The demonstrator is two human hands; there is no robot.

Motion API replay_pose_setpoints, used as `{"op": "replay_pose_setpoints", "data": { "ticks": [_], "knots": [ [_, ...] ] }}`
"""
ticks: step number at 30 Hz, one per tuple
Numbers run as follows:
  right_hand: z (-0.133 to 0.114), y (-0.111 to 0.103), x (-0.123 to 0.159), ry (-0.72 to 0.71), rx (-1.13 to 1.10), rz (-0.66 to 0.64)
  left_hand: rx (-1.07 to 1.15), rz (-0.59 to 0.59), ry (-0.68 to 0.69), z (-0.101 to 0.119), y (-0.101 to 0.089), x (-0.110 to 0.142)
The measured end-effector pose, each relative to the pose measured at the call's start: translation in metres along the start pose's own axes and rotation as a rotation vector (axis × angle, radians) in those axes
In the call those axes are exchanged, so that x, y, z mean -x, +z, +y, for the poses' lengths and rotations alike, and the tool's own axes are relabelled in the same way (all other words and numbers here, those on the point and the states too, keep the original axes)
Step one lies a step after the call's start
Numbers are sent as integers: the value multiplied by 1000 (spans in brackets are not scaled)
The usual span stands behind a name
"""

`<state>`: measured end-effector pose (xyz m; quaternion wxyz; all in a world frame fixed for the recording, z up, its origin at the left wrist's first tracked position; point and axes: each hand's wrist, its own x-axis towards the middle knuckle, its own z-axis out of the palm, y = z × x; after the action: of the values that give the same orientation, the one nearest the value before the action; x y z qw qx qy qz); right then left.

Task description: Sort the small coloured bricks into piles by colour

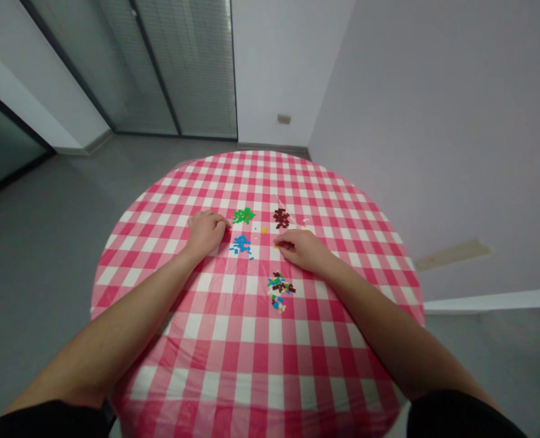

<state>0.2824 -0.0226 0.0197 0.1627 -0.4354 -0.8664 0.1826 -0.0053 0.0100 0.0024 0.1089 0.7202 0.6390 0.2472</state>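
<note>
Small beads lie sorted in heaps on a round table with a red-and-white checked cloth (233, 340). A green heap (243, 215) and a blue heap (241, 244) lie just right of my left hand (206, 231), which rests on the cloth with its fingers curled loosely and nothing visible in them. A dark brown heap (281, 218) sits farther back. My right hand (302, 248) rests on the cloth with its fingertips pinched on a tiny yellow bead (276, 246). A mixed-colour heap (279, 291) lies nearer me, below the right hand.
A loose yellow bead (264, 230) lies between the heaps. A clear plastic bag (292, 219) lies behind the right hand. A grey floor surrounds the table, with glass doors and blinds (182, 67) at the back left and a plain wall (434, 121) to the right.
</note>
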Motion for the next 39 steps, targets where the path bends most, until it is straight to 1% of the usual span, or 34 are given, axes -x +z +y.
{"op": "replay_pose_setpoints", "data": {
  "ticks": [3, 6, 8, 14, 19, 25, 30, 36, 37, 39],
  "knots": [
    [1, -8, 3, 43, 28, -42, 1, -3, -4, 0, 0, 0],
    [-1, -11, 4, -3, 54, -101, -2, 1, -13, 1, 0, 0],
    [-2, -9, 2, -29, 65, -113, -5, 1, -9, 2, -1, 0],
    [-4, 0, -2, -20, 105, -46, -5, -3, 1, 2, -1, 0],
    [-7, 5, -7, 7, 167, -78, -7, -7, 2, 1, 0, 0],
    [-12, 9, -11, 32, 238, -80, -6, -3, 13, -1, 1, -1],
    [-15, 10, -12, 97, 202, -24, 3, 3, 10, -3, 3, -1],
    [-19, 13, -20, 266, 235, 32, 7, 15, 5, -4, 4, -1],
    [-19, 13, -20, 274, 240, 37, 6, 13, 4, -4, 4, -1],
    [-19, 13, -17, 232, 237, 32, 2, 6, 2, -3, 3, -1]
  ]
}}
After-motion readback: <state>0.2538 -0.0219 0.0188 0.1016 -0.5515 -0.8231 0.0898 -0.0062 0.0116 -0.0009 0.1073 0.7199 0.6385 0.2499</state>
